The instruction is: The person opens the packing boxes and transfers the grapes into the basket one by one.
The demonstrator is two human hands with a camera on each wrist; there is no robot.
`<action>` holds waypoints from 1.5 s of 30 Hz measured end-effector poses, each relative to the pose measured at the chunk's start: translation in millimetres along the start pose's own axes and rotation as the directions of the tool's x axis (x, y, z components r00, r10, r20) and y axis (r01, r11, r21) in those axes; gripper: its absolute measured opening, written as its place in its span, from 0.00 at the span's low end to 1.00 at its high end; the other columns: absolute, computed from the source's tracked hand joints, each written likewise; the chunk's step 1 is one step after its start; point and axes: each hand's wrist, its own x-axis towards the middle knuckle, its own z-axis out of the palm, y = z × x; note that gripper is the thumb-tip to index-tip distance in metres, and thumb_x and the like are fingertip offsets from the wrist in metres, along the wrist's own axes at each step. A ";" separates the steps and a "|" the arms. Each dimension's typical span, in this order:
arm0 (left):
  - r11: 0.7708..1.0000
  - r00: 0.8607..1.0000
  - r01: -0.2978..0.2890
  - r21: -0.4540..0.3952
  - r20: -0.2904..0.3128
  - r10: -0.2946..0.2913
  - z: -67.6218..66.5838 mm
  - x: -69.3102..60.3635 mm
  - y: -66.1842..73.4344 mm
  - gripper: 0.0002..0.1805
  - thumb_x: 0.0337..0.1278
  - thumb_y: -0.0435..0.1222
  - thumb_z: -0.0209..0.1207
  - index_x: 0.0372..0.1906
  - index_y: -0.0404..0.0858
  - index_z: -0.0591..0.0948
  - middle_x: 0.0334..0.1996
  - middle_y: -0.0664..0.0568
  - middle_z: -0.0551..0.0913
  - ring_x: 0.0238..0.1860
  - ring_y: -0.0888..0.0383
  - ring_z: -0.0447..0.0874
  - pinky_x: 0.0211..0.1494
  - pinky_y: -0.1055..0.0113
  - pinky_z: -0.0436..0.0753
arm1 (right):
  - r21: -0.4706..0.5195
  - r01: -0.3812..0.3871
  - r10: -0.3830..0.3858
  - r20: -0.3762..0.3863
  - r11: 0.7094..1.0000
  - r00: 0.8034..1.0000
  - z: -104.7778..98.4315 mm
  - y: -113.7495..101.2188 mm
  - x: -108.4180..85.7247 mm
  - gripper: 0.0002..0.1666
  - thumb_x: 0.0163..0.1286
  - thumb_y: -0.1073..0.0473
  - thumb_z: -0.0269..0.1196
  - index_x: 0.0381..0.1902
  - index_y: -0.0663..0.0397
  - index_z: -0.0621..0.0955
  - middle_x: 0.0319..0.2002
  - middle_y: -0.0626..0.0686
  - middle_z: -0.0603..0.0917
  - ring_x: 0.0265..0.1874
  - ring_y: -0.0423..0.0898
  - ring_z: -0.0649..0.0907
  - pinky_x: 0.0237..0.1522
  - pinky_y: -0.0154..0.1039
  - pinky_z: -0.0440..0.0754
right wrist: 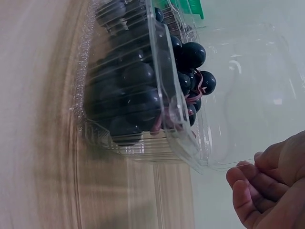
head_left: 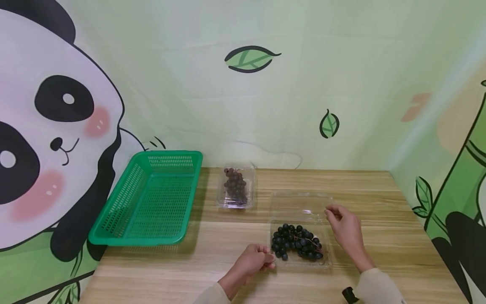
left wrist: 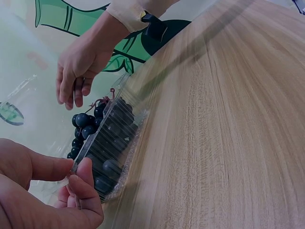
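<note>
A clear plastic clamshell box (head_left: 327, 261) stands on the table with its hinged lid (head_left: 300, 204) raised at the back. Inside lies a bunch of dark grapes (head_left: 298, 242), with some stem showing. My left hand (head_left: 256, 259) pinches the box's left rim between thumb and fingers, which the left wrist view shows close up. At the right, my right hand (head_left: 344, 228) holds the edge of the lid between thumb and fingertips. The right wrist view shows the lid (right wrist: 252, 95) standing up behind the grapes (right wrist: 138, 76).
A green plastic basket (head_left: 152, 242) stands at the table's left. Between it and the open box, farther back, sits a smaller clear box (head_left: 235, 204) with reddish-dark grapes (head_left: 235, 185). A wall sheet with a printed panda rises behind the wooden table (head_left: 364, 190).
</note>
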 end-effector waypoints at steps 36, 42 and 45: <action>1.000 0.999 -0.021 0.012 -0.037 0.022 0.7 1.3 -4.9 0.06 0.66 0.24 0.58 0.34 0.35 0.75 0.26 0.50 0.80 0.25 0.62 0.80 0.29 0.73 0.73 | -0.035 -0.084 0.088 0.144 0.996 0.986 12.7 13.9 9.5 0.12 0.67 0.72 0.66 0.47 0.77 0.84 0.37 0.66 0.89 0.32 0.55 0.87 0.33 0.32 0.81; 1.000 0.999 -0.020 0.013 -0.038 0.020 0.7 1.0 -4.2 0.06 0.67 0.24 0.58 0.35 0.35 0.75 0.26 0.50 0.81 0.25 0.62 0.80 0.29 0.74 0.74 | -0.068 -0.082 0.093 0.170 0.994 0.981 13.9 18.2 10.6 0.14 0.68 0.71 0.64 0.49 0.77 0.84 0.36 0.64 0.89 0.31 0.51 0.86 0.36 0.39 0.82; 1.000 0.999 -0.018 0.012 -0.035 0.018 0.3 0.6 -3.6 0.06 0.67 0.25 0.58 0.35 0.36 0.75 0.26 0.50 0.81 0.25 0.62 0.81 0.29 0.73 0.74 | -0.072 -0.090 0.103 0.192 0.993 0.976 13.4 18.6 11.2 0.15 0.68 0.70 0.63 0.50 0.76 0.84 0.35 0.62 0.89 0.30 0.48 0.84 0.35 0.39 0.81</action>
